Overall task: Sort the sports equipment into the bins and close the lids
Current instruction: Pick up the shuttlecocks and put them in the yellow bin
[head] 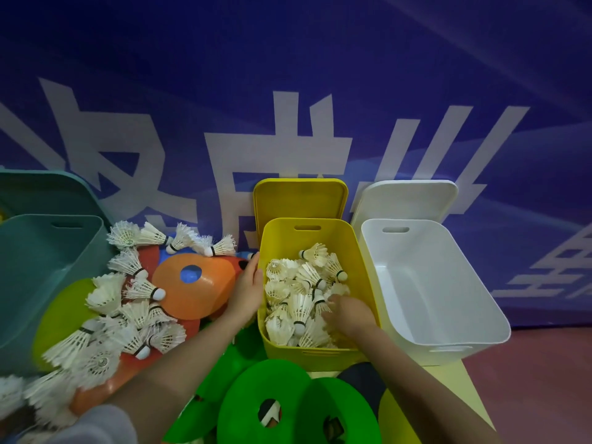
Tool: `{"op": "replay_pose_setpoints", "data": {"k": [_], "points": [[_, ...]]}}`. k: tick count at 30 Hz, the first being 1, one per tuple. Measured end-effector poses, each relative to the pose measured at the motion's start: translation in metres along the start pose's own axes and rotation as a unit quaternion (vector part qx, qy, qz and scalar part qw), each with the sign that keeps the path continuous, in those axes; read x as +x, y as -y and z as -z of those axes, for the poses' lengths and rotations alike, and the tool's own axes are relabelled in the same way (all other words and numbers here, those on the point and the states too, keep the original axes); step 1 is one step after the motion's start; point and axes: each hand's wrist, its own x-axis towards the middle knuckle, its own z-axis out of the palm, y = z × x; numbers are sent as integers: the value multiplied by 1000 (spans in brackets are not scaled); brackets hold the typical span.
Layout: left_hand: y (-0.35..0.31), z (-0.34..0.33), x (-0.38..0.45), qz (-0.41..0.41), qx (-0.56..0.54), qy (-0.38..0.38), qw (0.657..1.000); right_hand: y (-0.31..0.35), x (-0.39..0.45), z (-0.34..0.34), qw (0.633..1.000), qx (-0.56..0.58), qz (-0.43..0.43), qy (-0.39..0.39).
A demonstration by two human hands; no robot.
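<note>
- Step: shuttlecock sorting, midway by my read. Right hand (347, 310) was down in the yellow bin (349, 238) among the shuttlecocks (301, 302); whether the fingers gripped one, cannot tell.
- Left hand (246, 288) rested flat on that bin's left wall, fingers straight, holding nothing.
- Loose shuttlecocks (128, 315) lay piled over cones (195, 283) left of the bin.
- Next: probably fetch more from the pile.
- White bin (448, 283) held nothing; teal bin (38, 251) contents unclear. Lids off.

We saw the white bin (429, 283) open and bare; left of it, shuttlecocks (301, 296) crowded the yellow bin (307, 355).
</note>
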Motion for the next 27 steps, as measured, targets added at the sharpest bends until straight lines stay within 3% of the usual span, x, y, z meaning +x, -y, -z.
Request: {"op": "replay_pose_setpoints", "data": {"k": [5, 10, 18, 23, 27], "points": [[-11, 11, -7, -43, 122, 28, 991, 6, -13, 12, 987, 90, 16, -132], [-12, 50, -36, -124, 204, 39, 970, 52, -35, 20, 935, 274, 99, -200], [58, 174, -59, -140, 254, 35, 956, 169, -38, -7, 908, 339, 196, -147], [88, 242, -53, -112, 304, -44, 945, 234, -23, -33, 925, 309, 193, -108], [103, 285, -38, -97, 371, -46, 922, 279, -2, -49, 946, 248, 194, -78]]}}
